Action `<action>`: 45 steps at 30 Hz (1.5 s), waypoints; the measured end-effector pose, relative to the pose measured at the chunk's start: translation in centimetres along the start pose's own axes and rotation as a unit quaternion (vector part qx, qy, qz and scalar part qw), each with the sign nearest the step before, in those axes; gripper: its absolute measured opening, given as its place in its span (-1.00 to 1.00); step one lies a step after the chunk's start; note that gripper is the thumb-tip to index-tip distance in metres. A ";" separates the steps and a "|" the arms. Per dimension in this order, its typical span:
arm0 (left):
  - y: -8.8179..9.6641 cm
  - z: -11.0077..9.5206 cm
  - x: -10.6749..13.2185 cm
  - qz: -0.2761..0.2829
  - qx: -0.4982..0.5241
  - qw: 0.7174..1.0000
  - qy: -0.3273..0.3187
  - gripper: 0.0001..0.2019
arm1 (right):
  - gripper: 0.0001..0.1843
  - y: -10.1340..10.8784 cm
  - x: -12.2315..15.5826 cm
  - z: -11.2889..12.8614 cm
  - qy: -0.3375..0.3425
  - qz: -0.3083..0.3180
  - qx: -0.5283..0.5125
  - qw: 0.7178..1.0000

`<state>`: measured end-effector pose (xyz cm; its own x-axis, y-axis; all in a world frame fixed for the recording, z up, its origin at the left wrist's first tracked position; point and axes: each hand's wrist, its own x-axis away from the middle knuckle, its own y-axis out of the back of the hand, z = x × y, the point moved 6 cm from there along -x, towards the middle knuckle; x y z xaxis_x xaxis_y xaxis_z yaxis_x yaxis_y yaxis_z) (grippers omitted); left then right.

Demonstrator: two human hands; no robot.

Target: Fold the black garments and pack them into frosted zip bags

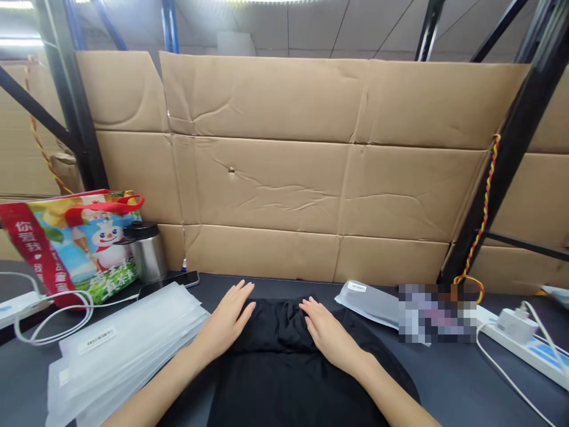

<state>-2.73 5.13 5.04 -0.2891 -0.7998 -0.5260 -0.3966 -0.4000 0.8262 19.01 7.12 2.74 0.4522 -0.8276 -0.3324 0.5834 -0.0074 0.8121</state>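
Note:
A black cloth garment lies bunched and folded on the dark table in front of me. My left hand rests flat on its upper left part, fingers spread. My right hand lies flat on its upper right part, also with the fingers apart. Neither hand grips the cloth. To the left of my left hand is a stack of clear plastic bags with a white label. Beyond my right hand lies a single translucent plastic bag, partly hidden by a pixelated patch.
A colourful printed tote bag, a steel flask and a phone stand at the back left. White power strips and cables lie at both sides. Cardboard sheets and black shelving posts form the back wall.

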 end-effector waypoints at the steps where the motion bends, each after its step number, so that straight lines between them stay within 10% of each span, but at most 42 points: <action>1: 0.2 -1.8 -0.3 0.012 0.002 1.000 -0.025 -0.56 | -0.53 0.2 -0.1 -0.3 -0.005 -0.023 -0.037 0.999; 8: -3.9 -12.4 -1.5 0.163 0.003 0.966 -0.199 -0.33 | -0.51 2.3 -0.2 -3.9 -0.105 -0.147 -0.173 0.968; 14: -6.7 -10.9 -2.0 0.153 -0.040 0.971 -0.179 -0.45 | -0.52 2.3 0.3 -5.2 -0.187 -0.165 -0.244 0.937; 23: -5.7 -10.8 -3.3 0.073 0.055 0.993 -0.076 -0.59 | -0.32 0.9 0.8 -3.4 -0.253 -0.184 -0.377 0.871; 28: -5.5 -12.0 -2.5 0.156 0.072 0.979 -0.113 -0.46 | -0.31 0.9 0.7 -3.6 -0.229 -0.198 -0.403 0.863; 33: -2.8 -6.6 -1.9 0.139 0.090 0.979 -0.116 -0.55 | -0.34 1.0 0.8 -4.4 -0.208 -0.186 -0.360 0.890; 38: -1.7 2.7 -0.2 0.096 0.094 0.989 0.056 -0.58 | -0.37 3.1 -0.5 -3.4 -0.170 -0.188 -0.266 0.930; 45: -3.4 4.9 1.5 0.086 0.098 0.985 0.109 -0.57 | -0.21 0.8 -3.2 7.3 -0.008 -0.086 0.009 0.996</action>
<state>-6.07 7.49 0.48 -0.1817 -0.9340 -0.3075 -0.5246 -0.1724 0.8337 13.13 5.63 7.96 0.3369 -0.8217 -0.4596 0.6386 -0.1592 0.7529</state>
